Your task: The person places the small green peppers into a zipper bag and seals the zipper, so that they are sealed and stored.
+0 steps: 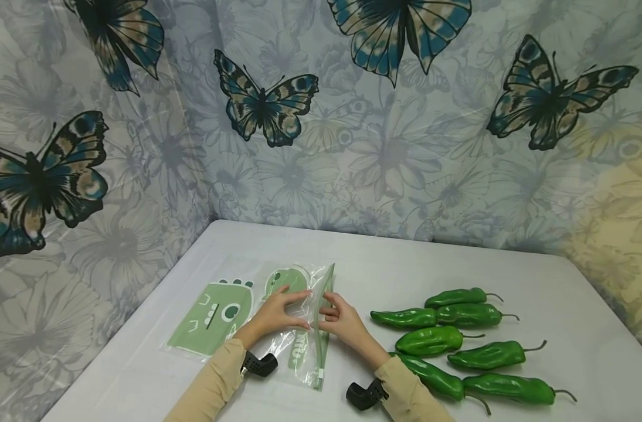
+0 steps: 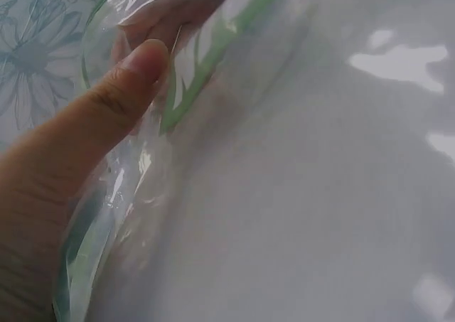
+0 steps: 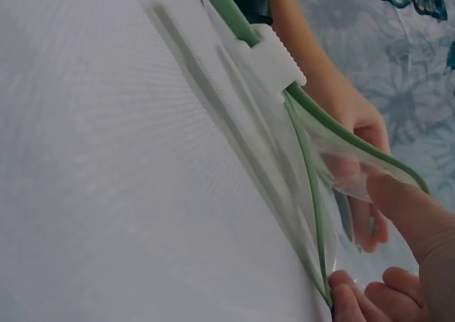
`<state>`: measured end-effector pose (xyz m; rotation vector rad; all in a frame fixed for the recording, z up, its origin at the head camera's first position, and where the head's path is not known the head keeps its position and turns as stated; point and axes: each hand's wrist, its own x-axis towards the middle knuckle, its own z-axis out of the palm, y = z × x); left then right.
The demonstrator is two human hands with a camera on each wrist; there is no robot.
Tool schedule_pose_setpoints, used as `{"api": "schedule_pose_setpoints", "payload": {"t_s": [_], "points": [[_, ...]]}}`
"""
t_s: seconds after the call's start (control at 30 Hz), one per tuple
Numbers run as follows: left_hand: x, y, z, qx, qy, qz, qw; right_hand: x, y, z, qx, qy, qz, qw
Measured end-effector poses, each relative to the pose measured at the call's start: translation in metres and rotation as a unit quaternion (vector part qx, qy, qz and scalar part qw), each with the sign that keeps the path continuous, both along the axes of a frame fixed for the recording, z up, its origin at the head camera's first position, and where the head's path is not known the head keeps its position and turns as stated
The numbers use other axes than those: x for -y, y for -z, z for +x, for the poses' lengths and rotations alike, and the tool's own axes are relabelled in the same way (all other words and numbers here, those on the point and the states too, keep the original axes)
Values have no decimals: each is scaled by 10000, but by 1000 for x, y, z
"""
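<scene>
A clear slider bag (image 1: 299, 363) with green print stands partly raised on the table, its green-edged mouth toward the right. My left hand (image 1: 273, 313) grips the film near the mouth, thumb and forefinger set apart with plastic between them. On the other side, my right hand (image 1: 347, 322) holds the mouth's edges. In the right wrist view its thumb (image 3: 402, 201) is against one green edge and its fingertips (image 3: 345, 297) are at the other, with a gap between the edges. A white slider (image 3: 277, 62) sits at one end of the zip.
A second clear bag with a green monster print (image 1: 210, 316) lies flat at the left. Several green peppers (image 1: 468, 316) lie on the right of the white table (image 1: 384, 258). Butterfly-patterned cloth (image 1: 394, 152) hangs behind.
</scene>
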<state>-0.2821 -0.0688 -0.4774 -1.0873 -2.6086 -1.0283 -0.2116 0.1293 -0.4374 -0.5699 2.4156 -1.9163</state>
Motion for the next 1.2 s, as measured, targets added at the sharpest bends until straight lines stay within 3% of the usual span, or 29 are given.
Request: {"api": "schedule_pose_setpoints", "payload": {"t_s": [0.23, 0.43, 0.57, 0.83, 0.97, 1.2], "points": [[2, -7, 2, 321, 230, 91, 9992, -3, 26, -18, 56, 251, 188, 9995], [1, -11, -2, -135, 980, -17, 9951, -1, 26, -20, 87, 502, 231, 9984], [-1, -15, -1, -322, 1232, -113, 9918, 0, 24, -20, 150, 580, 395, 9974], [-7, -22, 4, -463, 1292, -473, 9894, 1, 20, -20, 138, 781, 837, 9933], [-6, -19, 3, -329, 1217, -134, 9919, 0, 19, -20, 211, 623, 702, 9954], [2, -19, 3, -37, 1018, 746, 9920, -5, 9, -17, 667, -97, 212, 9975]]}}
